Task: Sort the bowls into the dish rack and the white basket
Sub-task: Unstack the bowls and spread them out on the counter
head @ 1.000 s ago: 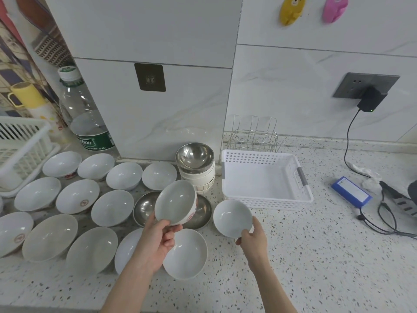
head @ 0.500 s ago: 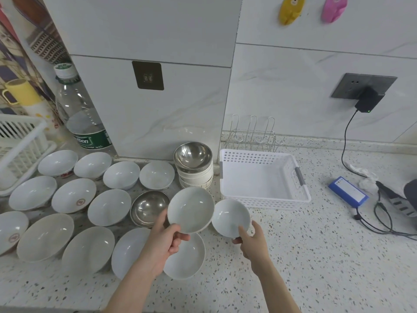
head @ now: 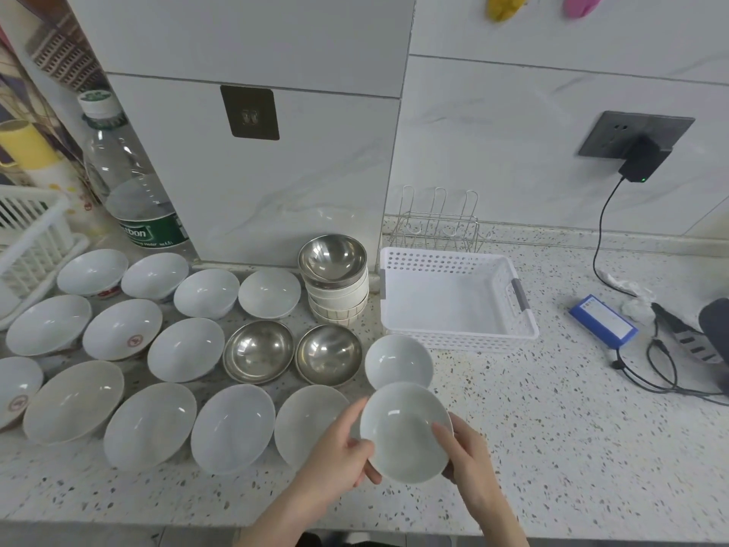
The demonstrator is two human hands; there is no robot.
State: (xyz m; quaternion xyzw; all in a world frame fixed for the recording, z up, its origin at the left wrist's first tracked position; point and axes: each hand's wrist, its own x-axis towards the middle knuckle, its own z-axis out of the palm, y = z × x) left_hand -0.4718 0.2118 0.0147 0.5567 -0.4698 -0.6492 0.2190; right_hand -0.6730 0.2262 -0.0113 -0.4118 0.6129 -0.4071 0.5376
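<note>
A small white bowl is held over the counter's front edge by both hands. My left hand grips its left rim, and my right hand holds its right rim with the thumb inside. Another small white bowl sits on the counter just behind it. The white basket stands empty behind that, with a wire dish rack at the wall. Several white bowls and two steel bowls lie spread over the counter to the left. A stack of bowls topped by a steel one stands beside the basket.
A water bottle and a white slatted rack stand at the far left. On the right lie a blue box, black cables and a charger in the wall socket.
My left hand carried its white bowl rightward and down toward me. My right hand let go of the small bowl on the counter and took the carried bowl's right rim.
</note>
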